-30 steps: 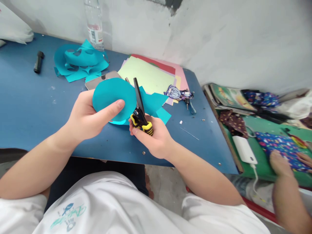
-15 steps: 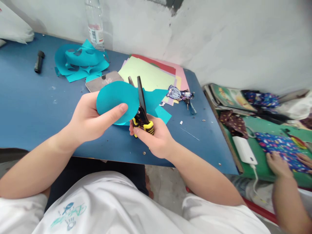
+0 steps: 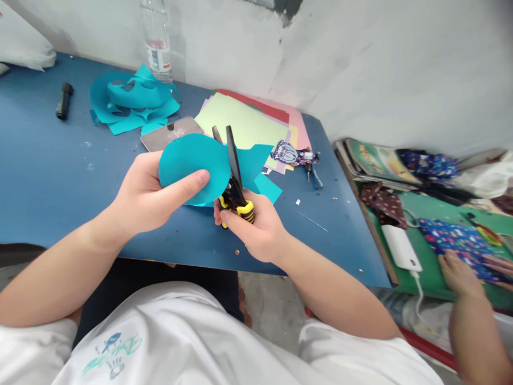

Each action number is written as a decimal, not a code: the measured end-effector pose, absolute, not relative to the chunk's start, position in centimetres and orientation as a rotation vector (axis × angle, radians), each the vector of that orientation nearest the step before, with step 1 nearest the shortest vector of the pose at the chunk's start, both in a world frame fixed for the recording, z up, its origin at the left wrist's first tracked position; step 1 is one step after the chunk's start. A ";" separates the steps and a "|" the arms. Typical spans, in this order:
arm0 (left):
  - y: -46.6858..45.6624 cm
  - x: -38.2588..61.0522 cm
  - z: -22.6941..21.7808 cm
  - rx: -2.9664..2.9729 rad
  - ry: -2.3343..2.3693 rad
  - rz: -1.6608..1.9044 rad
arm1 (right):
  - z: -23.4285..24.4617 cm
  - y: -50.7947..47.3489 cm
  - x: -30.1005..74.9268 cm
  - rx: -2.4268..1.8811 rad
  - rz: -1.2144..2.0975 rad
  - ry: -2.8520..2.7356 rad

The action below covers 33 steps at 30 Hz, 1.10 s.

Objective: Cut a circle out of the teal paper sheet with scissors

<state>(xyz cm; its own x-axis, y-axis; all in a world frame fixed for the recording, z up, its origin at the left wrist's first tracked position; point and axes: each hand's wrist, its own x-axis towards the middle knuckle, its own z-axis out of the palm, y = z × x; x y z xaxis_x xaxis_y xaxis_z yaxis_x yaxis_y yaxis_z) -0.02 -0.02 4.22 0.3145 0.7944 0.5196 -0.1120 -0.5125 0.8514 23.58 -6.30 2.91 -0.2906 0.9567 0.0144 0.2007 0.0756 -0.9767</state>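
My left hand point(image 3: 150, 195) pinches a rounded piece of teal paper point(image 3: 192, 160), thumb on top and the other fingers hidden beneath. My right hand point(image 3: 260, 227) grips black scissors point(image 3: 234, 163) by their yellow-and-black handles. The blades point away from me and are parted, at the right edge of the rounded paper. Beyond them, a teal offcut point(image 3: 256, 163) with angular corners stretches to the right; whether it still joins the rounded piece is hidden by the blades.
Teal scraps point(image 3: 136, 104), a phone point(image 3: 172, 133), coloured paper sheets point(image 3: 244, 120) and a keychain point(image 3: 286, 152) lie on the blue table point(image 3: 108, 160). A bottle point(image 3: 158, 53) stands by the wall. On the right, another person's hands point(image 3: 460, 272) rest on patterned cloth point(image 3: 452, 240) beside a white power bank point(image 3: 401, 248).
Both of my hands stay almost in place. The scissors and the teal offcut have shifted very slightly. The other person's hands have moved a little.
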 end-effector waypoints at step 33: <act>2.5 0.1 1.7 1.712 0.370 1.497 | 3.0 -6.3 23.8 -1.158 1.280 -1.634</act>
